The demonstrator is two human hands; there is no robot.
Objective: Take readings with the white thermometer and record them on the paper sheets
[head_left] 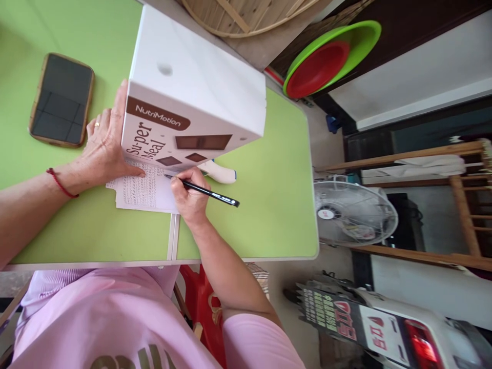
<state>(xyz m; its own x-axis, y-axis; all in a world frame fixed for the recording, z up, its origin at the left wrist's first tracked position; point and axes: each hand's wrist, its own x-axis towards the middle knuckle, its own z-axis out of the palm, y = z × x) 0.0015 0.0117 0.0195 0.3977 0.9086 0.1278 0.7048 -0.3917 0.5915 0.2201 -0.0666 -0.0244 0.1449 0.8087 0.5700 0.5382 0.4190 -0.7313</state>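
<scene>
My right hand [191,197] grips a black pen [209,192], its tip on a sheet of paper [148,197] covered with small rows of handwriting. My left hand [105,141] is open, thumb stretched across the paper's upper part and fingers extended against the side of a white carton [196,77]. Brown "NutriMotion" and "Super Meal" lettering marks the carton, which stands over the paper's far edge and hides part of it. Beyond my right hand lies a white curved handle [221,172] with blue edges; the rest of that tool is hidden.
A phone [61,100] lies left on the green table [277,205]. Past the table are a round wooden tray [253,15], green [361,41] and red [319,69] basins, a fan [355,212] and a scooter [400,328]. A red chair [205,307] is below the near edge.
</scene>
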